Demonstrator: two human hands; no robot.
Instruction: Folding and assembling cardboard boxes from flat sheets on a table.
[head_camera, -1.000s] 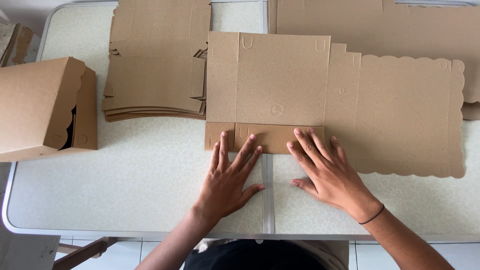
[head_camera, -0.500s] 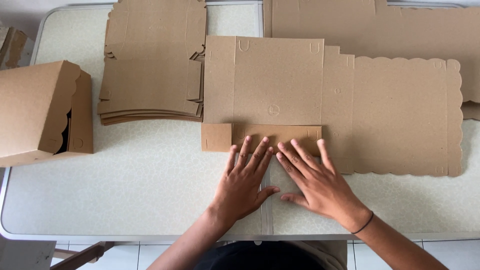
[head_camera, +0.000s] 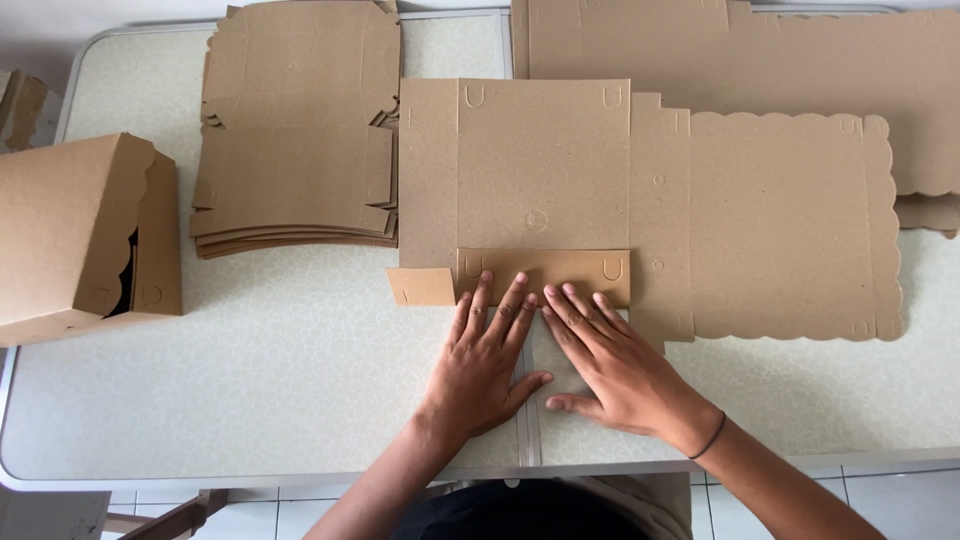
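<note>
Pale speckled table (head_camera: 250, 390) under cardboard blanks (head_camera: 295, 150)

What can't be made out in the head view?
- Near edge of the folded flap: covered by the fingers of the left hand and right hand.
- Inside of the assembled box: only a dark gap shows.
- How many sheets are in the flat stack: edges too thin to tell.
- The large sheets at top right: cut off by the frame edge.
</note>
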